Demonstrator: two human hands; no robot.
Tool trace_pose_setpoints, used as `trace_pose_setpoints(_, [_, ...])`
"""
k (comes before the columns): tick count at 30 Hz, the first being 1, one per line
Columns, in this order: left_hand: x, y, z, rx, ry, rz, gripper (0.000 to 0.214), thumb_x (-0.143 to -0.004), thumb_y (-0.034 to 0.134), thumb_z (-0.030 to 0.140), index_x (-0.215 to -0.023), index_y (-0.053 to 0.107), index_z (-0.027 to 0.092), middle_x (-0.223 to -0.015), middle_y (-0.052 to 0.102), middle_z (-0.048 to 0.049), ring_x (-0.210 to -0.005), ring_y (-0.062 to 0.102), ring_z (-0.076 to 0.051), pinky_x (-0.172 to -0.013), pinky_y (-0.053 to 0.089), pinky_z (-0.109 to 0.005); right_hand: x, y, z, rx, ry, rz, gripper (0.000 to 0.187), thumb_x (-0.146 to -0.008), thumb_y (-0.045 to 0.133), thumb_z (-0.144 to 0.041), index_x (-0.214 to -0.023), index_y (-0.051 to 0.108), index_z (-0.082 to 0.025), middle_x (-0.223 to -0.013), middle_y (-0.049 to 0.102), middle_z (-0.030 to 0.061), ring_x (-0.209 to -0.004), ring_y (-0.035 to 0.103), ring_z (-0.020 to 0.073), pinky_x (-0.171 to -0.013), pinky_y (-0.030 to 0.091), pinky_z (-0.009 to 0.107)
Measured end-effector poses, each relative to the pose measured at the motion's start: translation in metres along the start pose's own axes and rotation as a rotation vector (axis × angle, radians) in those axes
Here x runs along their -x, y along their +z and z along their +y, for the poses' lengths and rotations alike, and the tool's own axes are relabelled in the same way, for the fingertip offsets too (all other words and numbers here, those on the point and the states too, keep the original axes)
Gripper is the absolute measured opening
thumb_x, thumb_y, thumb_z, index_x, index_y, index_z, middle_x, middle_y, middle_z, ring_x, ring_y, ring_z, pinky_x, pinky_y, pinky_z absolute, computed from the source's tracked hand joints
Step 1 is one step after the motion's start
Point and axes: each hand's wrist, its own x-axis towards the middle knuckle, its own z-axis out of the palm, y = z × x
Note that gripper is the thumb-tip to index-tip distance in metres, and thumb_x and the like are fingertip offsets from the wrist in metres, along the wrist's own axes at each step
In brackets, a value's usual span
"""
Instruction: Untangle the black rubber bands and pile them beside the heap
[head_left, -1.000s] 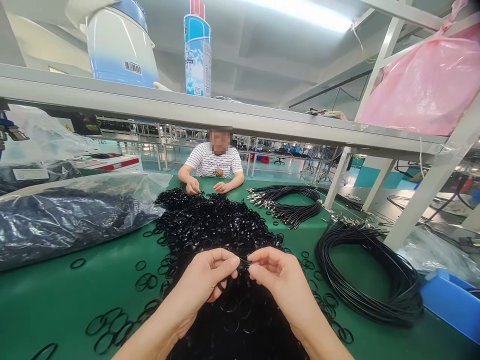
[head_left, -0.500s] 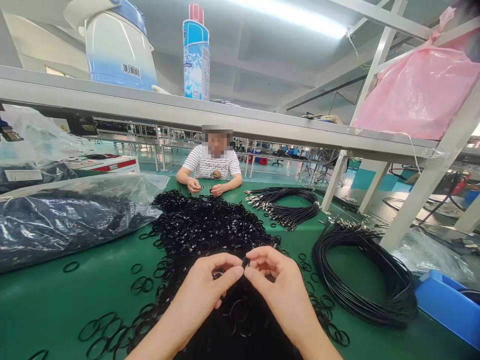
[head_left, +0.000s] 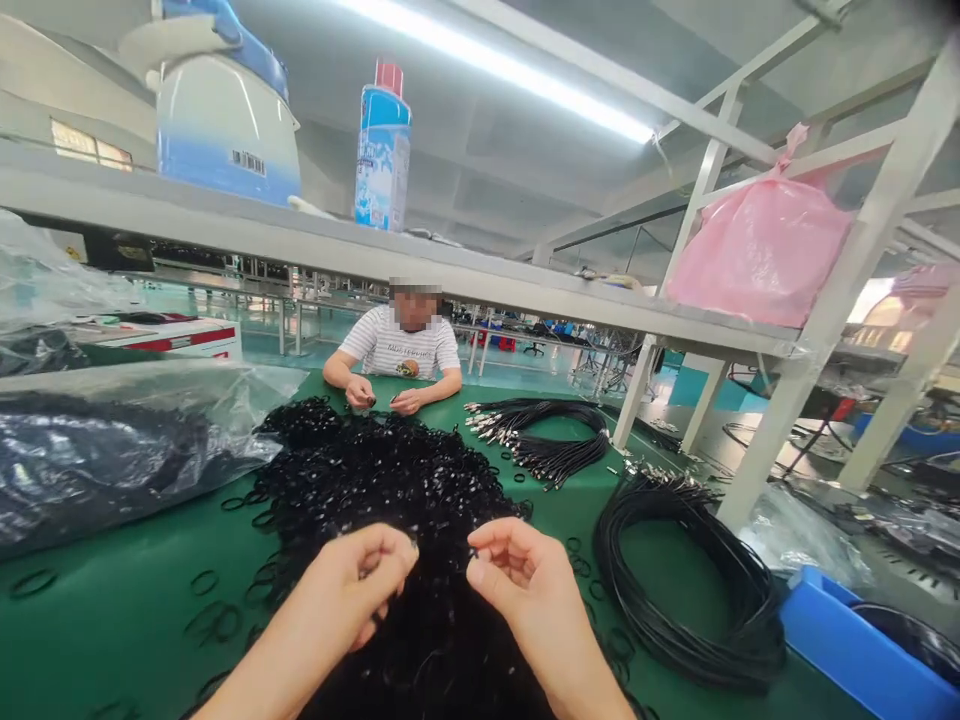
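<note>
Left hand and right hand pinched shut over the black ring heap at the desk's near edge; pinched item unclear. Spray can label unreadable.

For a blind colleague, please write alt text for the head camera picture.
Two bare hands, left hand and right hand, pinch small pieces above a heap of black rubber rings on a green table. Coiled black cables lie right; a seated person works opposite.
</note>
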Motion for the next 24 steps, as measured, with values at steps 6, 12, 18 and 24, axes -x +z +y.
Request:
trace_pose_setpoints(6, [0.005,0.004,0.005,-0.041,0.039,-0.050,0.042,-0.067,0.060,0.051,-0.093,0.054,0.018,-0.049,0.046,0.0082,-0.038,0.034,-0.007,-0.030,0.023,-0.014,-0.005,-0.001,0.008,0.000,-0.024,-0.054,0.017,-0.070,0.065,-0.017,-0.088,0.066,-0.019,-0.078,0.059,0.0003,-0.075,0.055,0.0156,-0.070,0.043,0.026])
trace_pose_setpoints(12, [0.010,0.001,0.011,0.000,-0.037,-0.170,0.049,-0.073,0.055,0.057,-0.100,0.057,0.017,-0.053,0.050,0.0056,-0.040,0.040,-0.007,-0.032,0.026,-0.013,-0.003,0.000,0.006,0.017,-0.024,-0.102,0.016,-0.071,0.066,-0.018,-0.087,0.066,-0.019,-0.079,0.060,0.0007,-0.077,0.056,0.0165,-0.072,0.044,0.027])
trace_pose_setpoints(18, [0.011,0.005,0.008,0.086,-0.055,-0.305,0.043,-0.072,0.057,0.059,-0.083,0.057,0.017,-0.051,0.048,0.0071,-0.035,0.034,-0.003,-0.030,0.022,-0.012,-0.001,0.004,0.004,0.147,-0.065,-0.105,0.018,-0.072,0.063,-0.016,-0.089,0.067,-0.020,-0.077,0.064,0.0013,-0.073,0.058,0.0168,-0.068,0.046,0.027])
trace_pose_setpoints(24, [0.010,0.009,0.004,0.122,-0.024,-0.247,0.046,-0.064,0.062,0.063,-0.070,0.056,0.017,-0.047,0.048,0.0070,-0.032,0.029,-0.002,-0.029,0.018,-0.013,0.003,0.010,0.011,0.498,-0.373,0.006,0.022,-0.075,0.061,-0.014,-0.087,0.073,-0.028,-0.094,0.070,0.0032,-0.083,0.064,0.0207,-0.076,0.049,0.031])
